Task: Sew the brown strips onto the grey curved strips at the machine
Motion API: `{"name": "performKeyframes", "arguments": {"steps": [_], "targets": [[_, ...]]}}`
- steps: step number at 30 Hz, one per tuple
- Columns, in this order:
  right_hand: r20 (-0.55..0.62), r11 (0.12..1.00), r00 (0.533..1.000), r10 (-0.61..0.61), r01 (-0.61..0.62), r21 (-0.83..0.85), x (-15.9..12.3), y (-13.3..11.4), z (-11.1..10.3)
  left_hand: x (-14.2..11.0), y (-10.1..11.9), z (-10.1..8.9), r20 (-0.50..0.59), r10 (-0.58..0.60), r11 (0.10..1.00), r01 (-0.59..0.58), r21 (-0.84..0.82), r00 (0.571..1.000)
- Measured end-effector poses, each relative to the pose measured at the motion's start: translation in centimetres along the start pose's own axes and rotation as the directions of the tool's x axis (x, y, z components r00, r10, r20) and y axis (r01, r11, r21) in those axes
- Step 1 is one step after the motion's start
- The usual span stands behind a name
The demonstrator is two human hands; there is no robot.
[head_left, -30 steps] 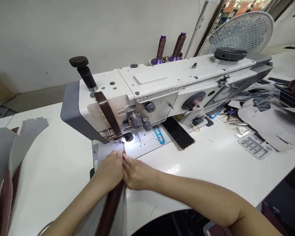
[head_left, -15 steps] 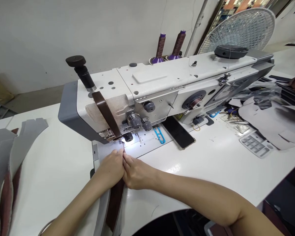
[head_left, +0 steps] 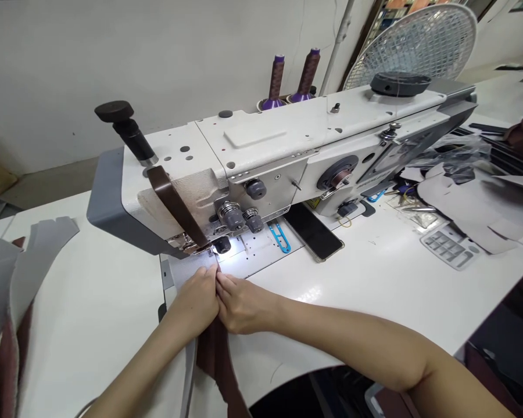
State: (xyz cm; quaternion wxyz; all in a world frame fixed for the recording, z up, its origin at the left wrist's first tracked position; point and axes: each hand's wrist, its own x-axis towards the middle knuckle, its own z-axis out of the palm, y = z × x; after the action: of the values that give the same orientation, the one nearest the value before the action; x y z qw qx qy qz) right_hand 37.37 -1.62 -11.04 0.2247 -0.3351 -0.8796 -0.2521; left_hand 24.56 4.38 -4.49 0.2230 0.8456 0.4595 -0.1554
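My left hand (head_left: 199,297) and my right hand (head_left: 240,303) meet in front of the lit needle area of a white sewing machine (head_left: 261,145). Both are closed on the edge of a long brown strip of material (head_left: 215,354), pinching it together with thumbs and fingers. A grey-backed layer (head_left: 190,267) lies under and beside my left hand and runs up to the presser foot. Below my hands the brown strip hangs toward the table's front edge. Exactly how my fingertips grip the edge is partly hidden.
A phone (head_left: 316,232) and a blue thread snipper (head_left: 280,238) lie under the machine arm. Grey and reddish cut pieces (head_left: 37,255) are piled at left. Brown thread cones (head_left: 276,81) and a fan (head_left: 418,46) stand behind. Pale cut pieces (head_left: 462,200) lie at right.
The view has shifted slightly. Below my hands, the brown strip now spreads further to the right and shows more of its surface. Both hands keep their hold near the needle.
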Motion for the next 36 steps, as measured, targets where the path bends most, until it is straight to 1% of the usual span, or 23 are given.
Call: {"name": "performKeyframes", "arguments": {"steps": [5, 13, 17, 22, 26, 36], "targets": [[-0.032, 1.000, 0.999, 0.004, -0.005, -0.007, 0.1, 0.2, 0.1, 0.2, 0.0, 0.1, -0.013, 0.006, 1.000, -0.006, -0.007, 1.000], [-0.032, 1.000, 0.999, -0.015, 0.015, -0.003, 0.0, 0.3, 0.2, 0.1, 0.1, 0.1, -0.007, -0.009, 0.998, 0.009, 0.058, 1.000], [-0.031, 1.000, 0.999, -0.026, 0.026, -0.003, 0.1, 0.3, 0.2, 0.0, 0.2, 0.0, 0.004, -0.017, 0.999, 0.016, 0.039, 1.000], [-0.014, 0.999, 0.999, -0.035, 0.034, -0.013, 0.1, 0.3, 0.0, -0.3, 0.6, -0.7, 0.046, -0.068, 0.998, 0.067, 0.005, 0.997], [-0.006, 0.999, 1.000, -0.030, 0.030, -0.016, 0.1, 0.1, -0.1, -0.7, 0.6, -0.9, 0.072, -0.067, 0.997, 0.069, -0.036, 0.995], [-0.005, 0.999, 1.000, -0.014, 0.014, -0.034, 0.0, 0.0, 0.3, 0.1, 0.1, -0.2, 0.034, -0.060, 0.998, 0.060, -0.017, 0.998]]}}
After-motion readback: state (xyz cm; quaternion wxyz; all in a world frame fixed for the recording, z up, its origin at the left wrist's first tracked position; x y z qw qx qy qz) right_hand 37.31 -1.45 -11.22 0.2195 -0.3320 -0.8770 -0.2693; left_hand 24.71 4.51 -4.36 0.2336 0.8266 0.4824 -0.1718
